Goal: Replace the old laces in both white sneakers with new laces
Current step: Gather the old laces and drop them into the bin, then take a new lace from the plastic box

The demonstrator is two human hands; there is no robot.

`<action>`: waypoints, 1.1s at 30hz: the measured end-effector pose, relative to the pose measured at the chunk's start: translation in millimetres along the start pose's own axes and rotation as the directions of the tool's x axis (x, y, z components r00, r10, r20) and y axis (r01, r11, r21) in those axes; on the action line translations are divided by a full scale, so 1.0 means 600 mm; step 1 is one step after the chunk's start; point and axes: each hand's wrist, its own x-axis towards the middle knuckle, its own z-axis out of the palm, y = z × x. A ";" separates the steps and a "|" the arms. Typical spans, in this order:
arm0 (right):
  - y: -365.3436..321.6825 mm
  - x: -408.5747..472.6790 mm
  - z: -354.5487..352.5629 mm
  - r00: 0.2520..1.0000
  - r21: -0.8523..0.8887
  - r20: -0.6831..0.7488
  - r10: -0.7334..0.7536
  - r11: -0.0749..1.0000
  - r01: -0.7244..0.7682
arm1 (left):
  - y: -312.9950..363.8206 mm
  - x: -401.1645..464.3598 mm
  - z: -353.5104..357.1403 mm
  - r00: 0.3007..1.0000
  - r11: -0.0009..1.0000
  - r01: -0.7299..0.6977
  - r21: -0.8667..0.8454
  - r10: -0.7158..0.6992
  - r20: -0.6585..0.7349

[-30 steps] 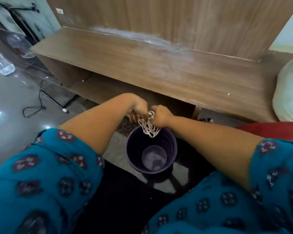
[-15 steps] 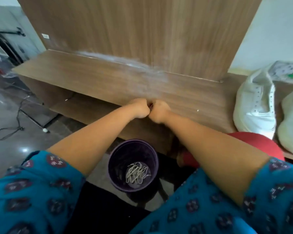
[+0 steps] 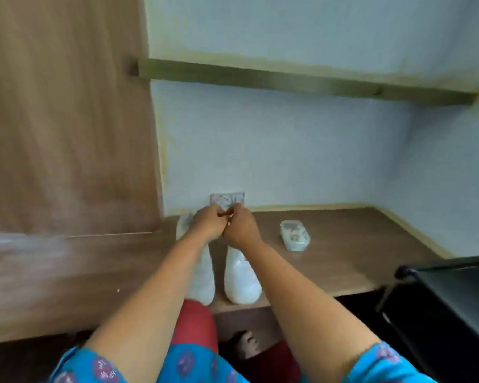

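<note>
Left hand [image 3: 208,224] and right hand [image 3: 239,227] meet, both pinching a lace packet [image 3: 227,201]; two white sneakers [image 3: 241,275] rest on the tabletop [image 3: 343,252] below.

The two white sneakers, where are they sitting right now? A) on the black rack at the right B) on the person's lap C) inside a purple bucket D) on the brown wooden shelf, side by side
D: both white sneakers stand next to each other on the brown wooden shelf, partly hidden by the person's arms.
</note>
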 end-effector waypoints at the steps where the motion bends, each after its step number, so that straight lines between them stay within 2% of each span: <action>1: 0.034 0.007 -0.022 0.999 -0.020 -0.007 0.033 0.999 -0.034 | 0.023 0.011 0.035 1.000 0.999 -0.010 -0.049 0.012 0.025; 3: 0.098 0.023 -0.058 0.997 -0.070 -0.011 0.078 0.994 -0.079 | 0.062 0.027 0.097 0.997 0.993 -0.032 -0.113 0.040 0.068; 6: 0.174 0.037 -0.099 0.987 -0.123 0.007 0.159 0.980 -0.157 | 0.104 0.037 0.159 0.987 0.993 -0.097 -0.063 0.104 0.123; 11: 0.296 0.077 -0.143 0.949 -0.254 -0.063 0.307 0.915 -0.313 | 0.121 0.063 0.217 0.975 0.979 -0.204 0.009 0.202 0.096; 13: 0.329 0.106 -0.150 0.949 -0.336 -0.068 0.309 0.888 -0.314 | 0.119 0.085 0.231 0.968 0.967 -0.243 0.076 0.236 0.086; 16: 0.352 0.147 -0.148 0.959 -0.483 -0.002 0.284 0.839 -0.249 | 0.116 0.117 0.245 0.956 0.941 -0.291 0.169 0.283 0.072; 20: 0.361 0.179 -0.133 0.960 -0.661 0.038 0.278 0.727 -0.184 | 0.118 0.142 0.247 0.951 0.933 -0.310 0.183 0.302 0.072; 22: 0.363 0.186 -0.132 0.960 -0.693 0.044 0.276 0.700 -0.170 | 0.117 0.146 0.248 0.951 0.928 -0.308 0.210 0.300 0.071; 24: 0.363 0.192 -0.142 0.962 -0.619 0.025 0.271 0.760 -0.198 | 0.115 0.147 0.253 0.956 0.928 -0.294 0.230 0.289 0.056; 28: 0.350 0.207 -0.196 0.962 -0.232 -0.103 0.252 0.934 -0.270 | 0.133 0.151 0.261 0.948 0.911 -0.318 0.262 0.312 0.065; 31: 0.313 0.214 -0.241 0.961 -0.058 -0.206 0.184 0.978 -0.200 | 0.164 0.158 0.272 0.947 0.944 -0.315 0.103 0.306 0.094; 33: 0.282 0.215 -0.264 0.963 -0.077 -0.245 0.108 0.988 -0.131 | 0.192 0.159 0.279 0.953 0.957 -0.276 -0.094 0.285 0.107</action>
